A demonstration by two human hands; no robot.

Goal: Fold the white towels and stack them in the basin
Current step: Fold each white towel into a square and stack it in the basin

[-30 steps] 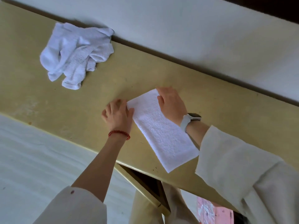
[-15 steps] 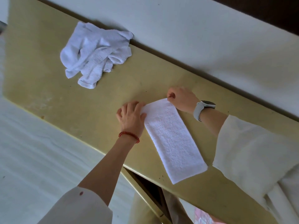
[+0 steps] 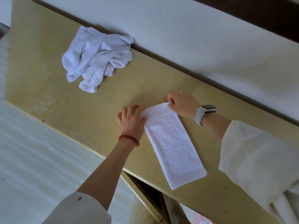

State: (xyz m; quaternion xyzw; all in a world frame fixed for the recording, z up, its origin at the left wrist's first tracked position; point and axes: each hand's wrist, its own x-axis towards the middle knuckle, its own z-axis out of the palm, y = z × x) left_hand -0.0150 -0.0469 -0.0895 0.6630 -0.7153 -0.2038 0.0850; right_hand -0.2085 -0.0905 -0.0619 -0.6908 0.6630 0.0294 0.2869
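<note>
White terry towel (image 3: 173, 146), folded to a strip: far corners pinched in my left hand (image 3: 131, 122) and right hand (image 3: 182, 105). Crumpled white towels (image 3: 97, 60) remained; no basin in view.

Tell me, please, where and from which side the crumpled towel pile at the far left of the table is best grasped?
Probably the crumpled towel pile is best taken by its loose end hanging toward the near edge, reaching from the near side with the left hand: that strip sticks out free of the bunched folds.

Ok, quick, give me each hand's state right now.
Left hand: fingers curled at the far left corner of the folded towel, gripping it.
Right hand: pinching the far right corner of the same towel.
</note>
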